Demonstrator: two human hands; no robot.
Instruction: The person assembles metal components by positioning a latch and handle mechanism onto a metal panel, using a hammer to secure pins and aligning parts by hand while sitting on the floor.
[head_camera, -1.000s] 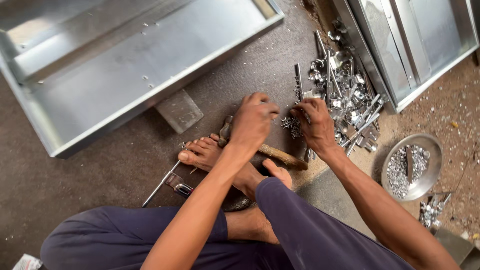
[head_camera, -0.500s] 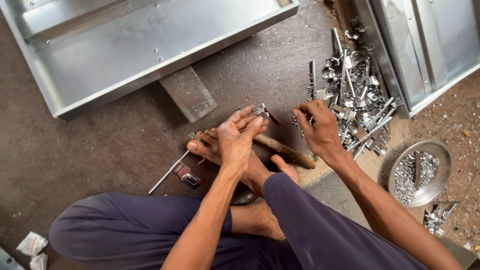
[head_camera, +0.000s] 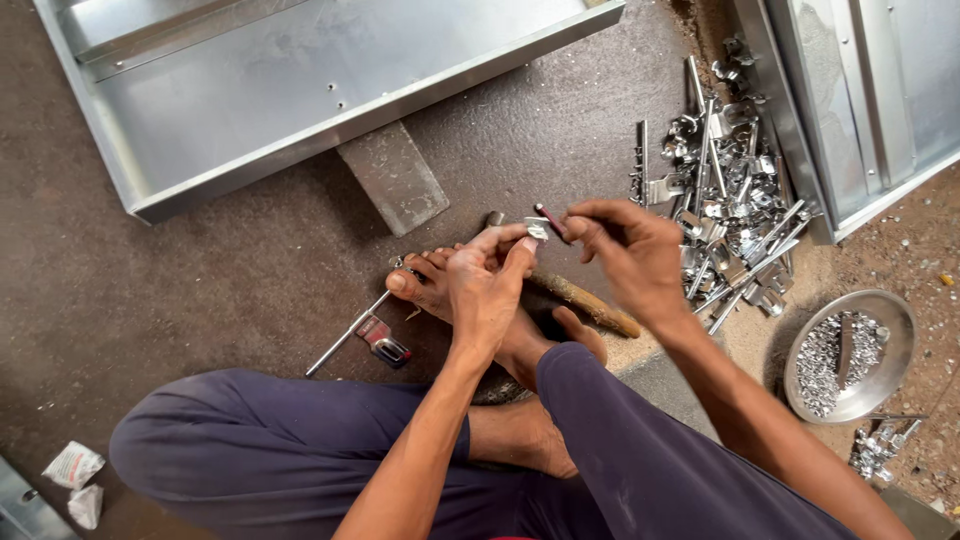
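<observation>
Hardware heap (head_camera: 730, 215) beside right hand (head_camera: 630, 255)

A large sheet-metal tray (head_camera: 300, 90) lies beyond a round metal bowl (head_camera: 850, 355) of screws.

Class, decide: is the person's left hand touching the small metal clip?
Touching. The head view shows the left hand pinching the small metal clip between its fingertips.

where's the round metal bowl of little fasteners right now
In the head view, the round metal bowl sits on the ground at the far right, beyond the right hand, just below the pile of metal parts.
</observation>
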